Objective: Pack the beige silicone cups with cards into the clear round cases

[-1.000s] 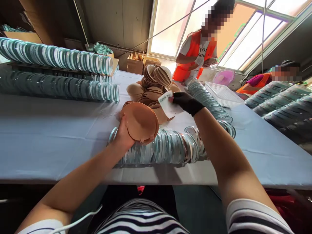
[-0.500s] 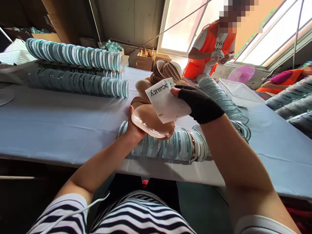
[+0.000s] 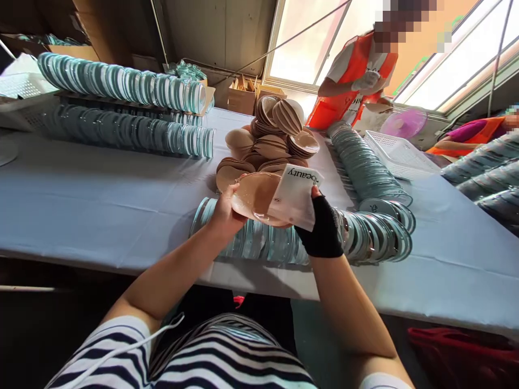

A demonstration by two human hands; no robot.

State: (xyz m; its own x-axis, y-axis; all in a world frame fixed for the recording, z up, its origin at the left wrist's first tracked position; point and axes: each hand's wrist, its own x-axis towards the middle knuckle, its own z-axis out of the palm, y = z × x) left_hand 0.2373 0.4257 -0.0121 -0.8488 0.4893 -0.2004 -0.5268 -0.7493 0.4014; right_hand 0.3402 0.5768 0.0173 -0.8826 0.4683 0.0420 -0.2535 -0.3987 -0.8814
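Left hand [image 3: 224,216]: fingers clasp tan cup [image 3: 255,204], above row of clear discs [image 3: 284,243]; right hand [image 3: 322,229], gloved: fingers pinch white card [image 3: 295,197] against cup; risk: glossy cup slips, card creases; spare cups [image 3: 267,140] behind.

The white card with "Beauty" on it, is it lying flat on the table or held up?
Held up. The card is off the table, pinched by the gloved right hand against the tan cup that the left hand holds.

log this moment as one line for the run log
left hand: holds tan round case | right hand: gloved, presses white card onto case | below: row of clear discs | table
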